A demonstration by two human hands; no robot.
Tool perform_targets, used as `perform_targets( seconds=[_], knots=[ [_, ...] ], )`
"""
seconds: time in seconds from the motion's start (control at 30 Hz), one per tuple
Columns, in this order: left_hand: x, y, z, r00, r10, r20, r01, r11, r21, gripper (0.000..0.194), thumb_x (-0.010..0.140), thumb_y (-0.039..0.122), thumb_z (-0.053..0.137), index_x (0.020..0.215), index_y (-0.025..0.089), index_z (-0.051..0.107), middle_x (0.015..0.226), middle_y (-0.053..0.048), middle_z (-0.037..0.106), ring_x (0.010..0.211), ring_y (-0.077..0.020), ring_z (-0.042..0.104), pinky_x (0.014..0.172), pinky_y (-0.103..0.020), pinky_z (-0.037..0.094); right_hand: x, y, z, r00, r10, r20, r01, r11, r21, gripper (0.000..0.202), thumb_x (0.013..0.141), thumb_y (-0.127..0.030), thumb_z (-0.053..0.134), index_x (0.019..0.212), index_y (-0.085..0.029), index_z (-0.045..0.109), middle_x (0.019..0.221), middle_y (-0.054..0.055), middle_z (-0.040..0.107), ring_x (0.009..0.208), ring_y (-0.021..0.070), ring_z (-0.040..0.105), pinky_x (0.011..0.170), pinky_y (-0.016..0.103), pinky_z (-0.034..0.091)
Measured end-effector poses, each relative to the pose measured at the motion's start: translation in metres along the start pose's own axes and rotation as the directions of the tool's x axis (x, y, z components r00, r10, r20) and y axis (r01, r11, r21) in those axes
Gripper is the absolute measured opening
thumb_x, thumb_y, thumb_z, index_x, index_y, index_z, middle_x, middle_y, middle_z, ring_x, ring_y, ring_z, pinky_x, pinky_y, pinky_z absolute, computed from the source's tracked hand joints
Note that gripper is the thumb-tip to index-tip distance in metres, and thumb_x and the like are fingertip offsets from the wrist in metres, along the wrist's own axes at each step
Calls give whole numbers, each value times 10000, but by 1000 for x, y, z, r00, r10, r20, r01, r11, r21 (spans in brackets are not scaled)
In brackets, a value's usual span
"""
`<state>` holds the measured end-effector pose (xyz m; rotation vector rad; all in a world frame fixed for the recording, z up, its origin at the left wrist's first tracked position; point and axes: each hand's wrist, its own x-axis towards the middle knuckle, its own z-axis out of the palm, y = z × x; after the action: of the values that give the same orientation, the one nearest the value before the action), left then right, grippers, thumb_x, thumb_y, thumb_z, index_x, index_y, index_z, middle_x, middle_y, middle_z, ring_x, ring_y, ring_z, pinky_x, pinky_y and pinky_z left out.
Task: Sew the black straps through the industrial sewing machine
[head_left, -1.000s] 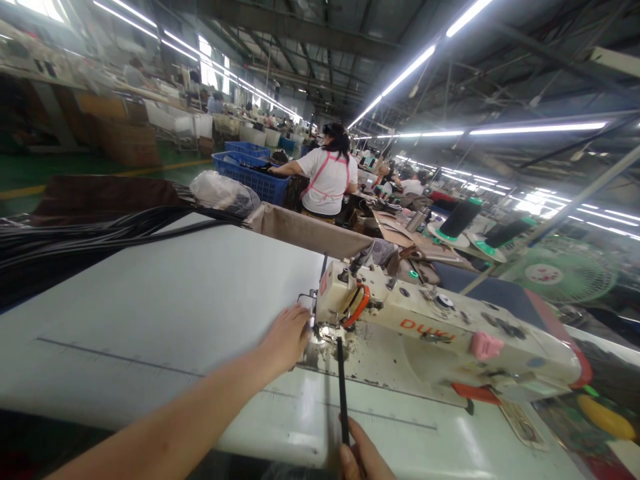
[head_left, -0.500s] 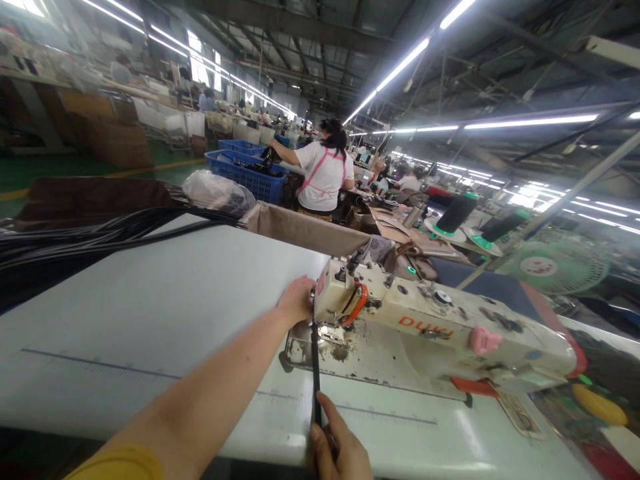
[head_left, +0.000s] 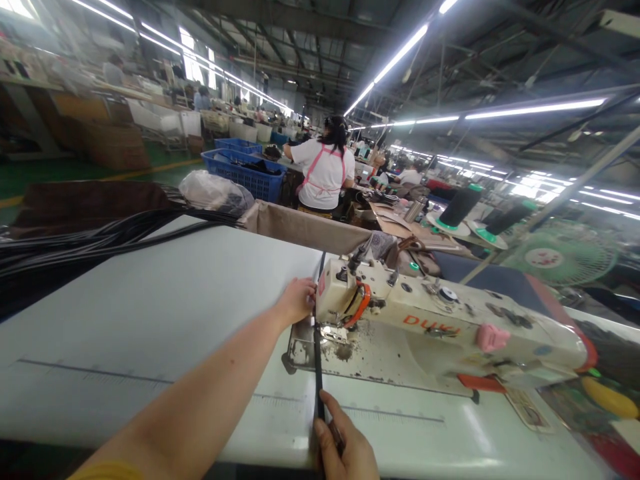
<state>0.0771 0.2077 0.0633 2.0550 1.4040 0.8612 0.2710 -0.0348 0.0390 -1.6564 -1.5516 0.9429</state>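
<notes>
A narrow black strap (head_left: pixel 318 363) runs from the table's near edge up under the head of a cream sewing machine (head_left: pixel 430 320). My right hand (head_left: pixel 346 445) pinches the strap's near end at the bottom of the view. My left hand (head_left: pixel 297 300) is stretched out beside the left end of the machine head, fingers closed on the strap's far part just behind the needle area. The strap lies taut and straight between my two hands.
The white table top (head_left: pixel 150 313) spreads to the left. A bundle of black straps (head_left: pixel 75 247) lies at its far left. A brown cloth bin edge (head_left: pixel 305 230) runs behind. Thread cones (head_left: pixel 457 210) and a fan (head_left: pixel 563 257) stand right. A person in white sits by blue crates (head_left: pixel 245 175).
My left hand moved from the needle plate up beside the machine head and closed on the strap. The strap shifted left, and my right hand slid left with it.
</notes>
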Motion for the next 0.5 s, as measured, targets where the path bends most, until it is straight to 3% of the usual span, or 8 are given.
perform_targets(
  seconds=[0.23,0.5],
  knots=[
    [-1,2,-1,1000,7,-14,-7,1000,-19,223,749,70,665,769,242,805,1205,-70,777,1378,-338,565,1291,-609,159,2,-9,3,1000,5,16,-4,1000,-31,605,988,-563,477,1418,-188,677,1310,116,760,1235,294,713,1058,351,543],
    [-1,-1,1,1000,18,-25,-19,999,-43,215,754,78,650,763,230,802,1218,-85,768,1371,-341,566,1288,-613,162,1,-11,3,1000,-2,4,2,994,-113,542,1003,-466,467,1427,-198,672,1324,105,753,1239,298,714,1022,342,562]
  ],
)
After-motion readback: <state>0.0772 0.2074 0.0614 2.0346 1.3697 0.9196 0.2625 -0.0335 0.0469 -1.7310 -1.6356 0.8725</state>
